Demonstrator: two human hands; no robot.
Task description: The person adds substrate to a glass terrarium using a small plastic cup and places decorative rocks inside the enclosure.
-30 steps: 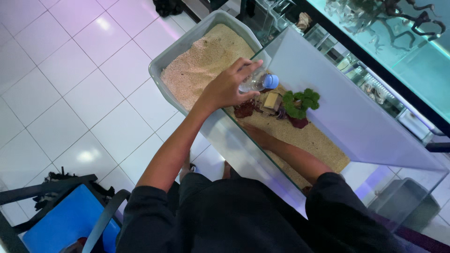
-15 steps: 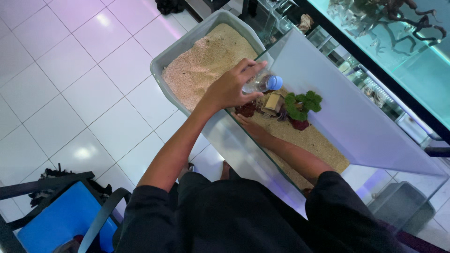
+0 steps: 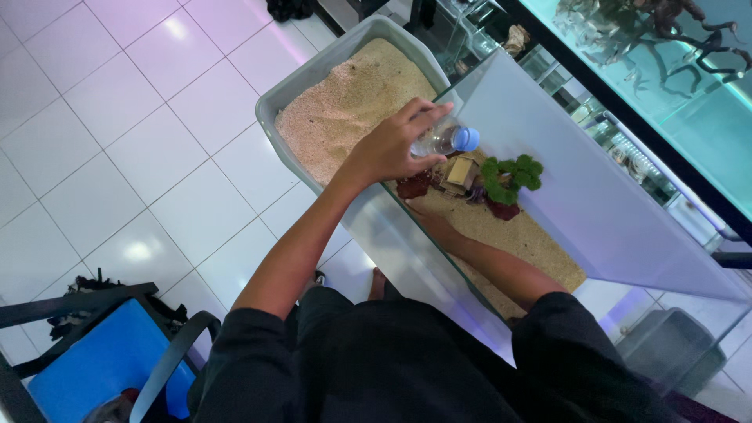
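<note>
My left hand [image 3: 385, 150] grips a clear plastic bottle [image 3: 439, 141] with a blue cap, held on its side over the near edge of a glass tank [image 3: 595, 204]. The tank floor is covered in sand. On it stand a small tan house ornament [image 3: 460, 171], a green plant [image 3: 511, 176] and dark red stones [image 3: 413, 186]. My right arm reaches into the tank along the sand. My right hand [image 3: 429, 218] lies close to the red stones, partly hidden under my left hand, and its fingers are unclear.
A grey tub [image 3: 270, 110] full of sand stands on the white tiled floor beside the tank. A blue seat [image 3: 102, 360] is at lower left. A large aquarium [image 3: 674, 55] with driftwood runs along the upper right, and a grey bin [image 3: 666, 348] sits at lower right.
My left hand and the bottle have edged slightly to the right over the tank. My right arm stays inside the tank.
</note>
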